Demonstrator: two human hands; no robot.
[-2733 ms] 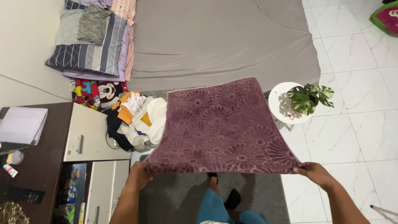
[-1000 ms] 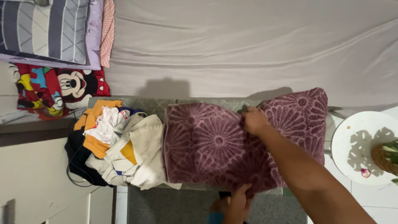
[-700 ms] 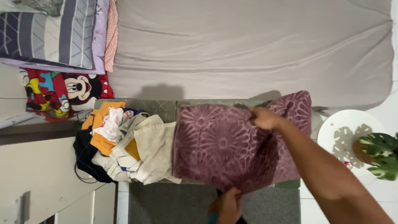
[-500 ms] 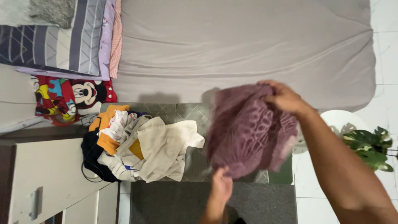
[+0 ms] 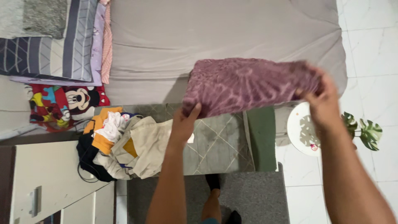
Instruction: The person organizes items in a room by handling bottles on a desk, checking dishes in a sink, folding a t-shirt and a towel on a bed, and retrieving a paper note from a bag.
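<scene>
Purple folded towel [image 5: 248, 85] hangs stretched level above the bed [image 5: 215, 37] edge, long axis running left to right, left hand [image 5: 185, 121] and right hand [image 5: 321, 97] fingers pinching opposite ends

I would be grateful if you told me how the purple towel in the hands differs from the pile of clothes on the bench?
The purple towel is one patterned piece; the pile of clothes mixes beige, orange, white and black items. The towel is folded flat and stretched between the left hand and right hand, lifted up; the pile lies crumpled on the bench. Both are fabric.
</scene>
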